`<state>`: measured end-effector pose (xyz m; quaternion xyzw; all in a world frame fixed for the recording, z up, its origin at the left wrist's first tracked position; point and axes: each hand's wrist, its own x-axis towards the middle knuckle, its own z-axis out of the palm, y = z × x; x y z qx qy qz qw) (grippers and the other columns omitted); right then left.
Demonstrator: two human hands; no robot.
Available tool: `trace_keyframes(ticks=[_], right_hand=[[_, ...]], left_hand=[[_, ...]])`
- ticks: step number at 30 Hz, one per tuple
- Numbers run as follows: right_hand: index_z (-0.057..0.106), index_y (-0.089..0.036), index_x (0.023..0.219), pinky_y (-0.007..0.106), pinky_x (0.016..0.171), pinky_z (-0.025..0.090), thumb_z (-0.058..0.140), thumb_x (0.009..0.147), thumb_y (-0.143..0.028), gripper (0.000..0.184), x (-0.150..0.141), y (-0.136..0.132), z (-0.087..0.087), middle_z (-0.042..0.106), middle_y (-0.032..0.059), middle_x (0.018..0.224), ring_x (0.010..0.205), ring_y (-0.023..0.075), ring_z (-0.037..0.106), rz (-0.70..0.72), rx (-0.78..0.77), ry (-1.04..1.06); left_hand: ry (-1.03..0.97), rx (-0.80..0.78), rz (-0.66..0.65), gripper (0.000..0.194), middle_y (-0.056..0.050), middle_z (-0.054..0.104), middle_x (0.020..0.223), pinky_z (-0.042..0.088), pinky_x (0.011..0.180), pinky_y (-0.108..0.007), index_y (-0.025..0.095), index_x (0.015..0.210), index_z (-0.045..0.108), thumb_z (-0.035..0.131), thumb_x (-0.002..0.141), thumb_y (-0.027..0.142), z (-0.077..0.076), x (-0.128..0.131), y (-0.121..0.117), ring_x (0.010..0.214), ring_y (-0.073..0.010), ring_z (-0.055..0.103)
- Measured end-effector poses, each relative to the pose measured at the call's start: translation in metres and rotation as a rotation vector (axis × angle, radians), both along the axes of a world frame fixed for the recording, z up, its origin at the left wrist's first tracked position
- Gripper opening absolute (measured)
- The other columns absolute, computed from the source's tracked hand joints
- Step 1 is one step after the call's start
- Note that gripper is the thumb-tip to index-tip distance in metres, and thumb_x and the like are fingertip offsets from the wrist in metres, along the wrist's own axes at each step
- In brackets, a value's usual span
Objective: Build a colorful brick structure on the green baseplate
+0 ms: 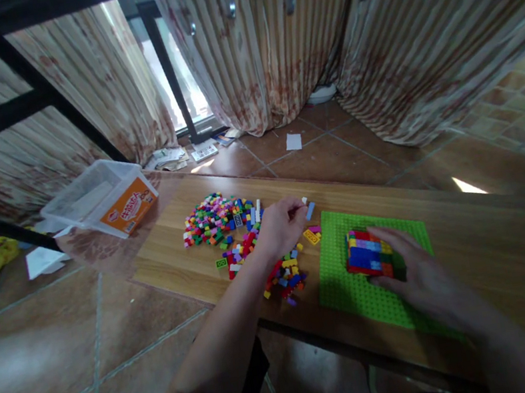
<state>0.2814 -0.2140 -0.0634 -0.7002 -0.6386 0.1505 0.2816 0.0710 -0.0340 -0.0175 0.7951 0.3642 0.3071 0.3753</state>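
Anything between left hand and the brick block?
Nothing visible blocks left hand from brick block: the green baseplate lies between, with a low yellow-orange brick beside its edge. The right hand grips the block's other side.

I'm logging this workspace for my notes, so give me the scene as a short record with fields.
Left hand: fingertips by a light blue brick; grip unclear
Right hand: thumb and fingers around a multicoloured brick block
Block position: over the green plate; resting or lifted, unclear
Loose bricks: heaped and scattered on the wooden table
Tub: clear, orange label
Background: curtains
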Motion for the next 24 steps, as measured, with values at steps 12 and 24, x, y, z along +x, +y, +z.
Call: trace_keyframes(ticks=[12, 24], right_hand=[[0.060, -0.035, 0.126, 0.057, 0.107, 0.042, 0.061, 0.085, -0.049, 0.044, -0.026, 0.007, 0.030, 0.057, 0.0078, 0.136, 0.123, 0.0353, 0.055, -0.084, 0.205, 0.006], [0.060, -0.023, 0.130, 0.051, 0.102, 0.047, 0.060, 0.090, -0.035, 0.042, -0.133, 0.048, -0.001, 0.059, 0.0117, 0.135, 0.124, 0.0298, 0.053, 0.286, 0.304, -0.081]], left_hand=[[-0.167, -0.033, 0.186, 0.019, 0.002, 0.057, 0.062, 0.037, 0.059, -0.019, 0.014, 0.067, 0.059, 0.054, 0.085, 0.017, -0.002, -0.020, 0.028, 0.062, -0.0091, 0.051], [-0.260, -0.052, 0.208, 0.019, 0.003, 0.056, 0.061, 0.037, 0.058, -0.019, 0.015, 0.067, 0.057, 0.052, 0.085, 0.019, 0.000, -0.031, 0.030, 0.059, -0.0084, 0.050]])
